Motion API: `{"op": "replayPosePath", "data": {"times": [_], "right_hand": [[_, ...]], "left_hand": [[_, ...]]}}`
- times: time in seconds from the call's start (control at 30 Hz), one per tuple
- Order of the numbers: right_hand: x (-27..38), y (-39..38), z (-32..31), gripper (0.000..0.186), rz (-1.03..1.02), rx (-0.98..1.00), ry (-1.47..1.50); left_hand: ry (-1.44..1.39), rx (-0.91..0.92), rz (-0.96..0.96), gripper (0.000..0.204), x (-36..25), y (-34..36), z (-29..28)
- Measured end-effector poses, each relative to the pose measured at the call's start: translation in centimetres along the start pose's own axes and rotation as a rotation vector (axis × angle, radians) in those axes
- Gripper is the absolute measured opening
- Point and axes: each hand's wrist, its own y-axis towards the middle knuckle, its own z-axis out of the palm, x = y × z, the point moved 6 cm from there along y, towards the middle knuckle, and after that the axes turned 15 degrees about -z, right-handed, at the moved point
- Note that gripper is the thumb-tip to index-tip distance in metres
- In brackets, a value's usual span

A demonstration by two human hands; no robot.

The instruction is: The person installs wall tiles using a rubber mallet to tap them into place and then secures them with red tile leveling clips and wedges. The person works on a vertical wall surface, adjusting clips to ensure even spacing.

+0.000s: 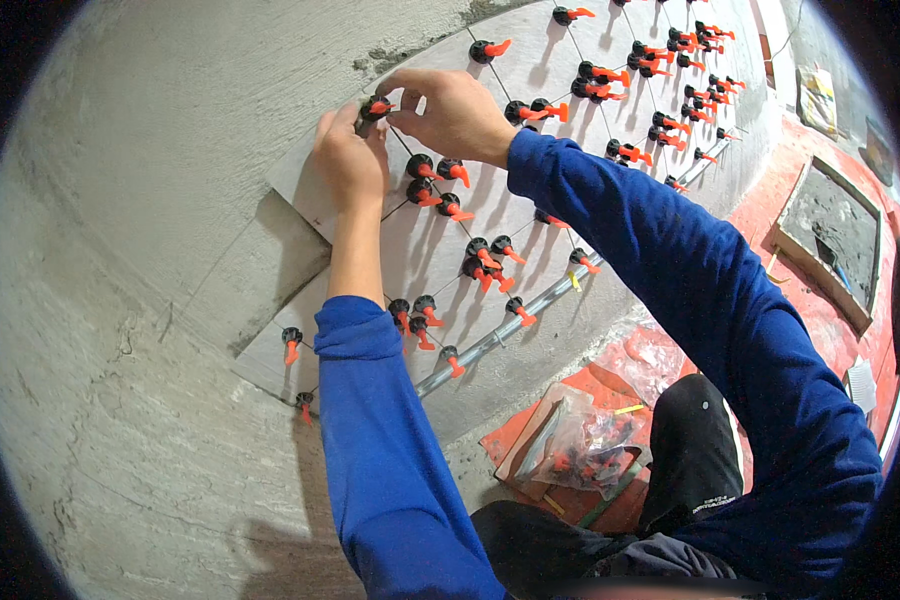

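Observation:
My left hand point(348, 160) presses against the upper corner of a grey wall tile point(300, 185), fingers closed near a black and orange levelling clip point(375, 106). My right hand point(448, 112) pinches that same clip from above with thumb and fingers. Both arms wear blue sleeves. More black and orange clips point(435, 185) sit along the tile joints just below the hands. The tiled wall point(530, 180) spreads right, studded with many such clips.
Bare rough plaster wall point(120, 300) lies left. A metal rail point(510, 325) supports the bottom tile row. A clear bag of clips point(590, 445) lies on the red floor. A tray of mortar point(830, 240) with a trowel stands far right.

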Motion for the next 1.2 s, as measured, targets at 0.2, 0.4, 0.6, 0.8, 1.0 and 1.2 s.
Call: {"op": "replayPosePath", "data": {"times": [0.2,0.4,0.6,0.8,1.0,1.2], "right_hand": [[-2.2,-1.1,-1.0,0.034,0.003,0.141,-0.130],[-4.3,-2.9,0.1,0.038,-0.031,0.245,-0.233],[-4.7,-3.4,0.8,0.034,-0.017,0.214,-0.216],[-4.7,-3.4,0.2,0.029,-0.066,0.141,-0.197],[-4.9,-3.5,0.8,0.028,-0.088,0.096,-0.160],[-4.0,-2.9,0.5,0.028,-0.093,0.064,-0.163]], "left_hand": [[0.090,-0.098,-0.268,0.022,1.8,-3.0,-7.5],[0.460,0.230,-0.606,0.024,5.9,-7.8,-10.2],[0.480,0.371,-0.641,0.029,8.0,-8.2,-9.3],[0.372,0.420,-0.631,0.027,9.1,-7.6,-8.2],[0.143,0.457,-0.812,0.028,10.6,-8.1,-8.0],[0.159,0.456,-0.667,0.040,10.0,-7.6,-7.8]]}}
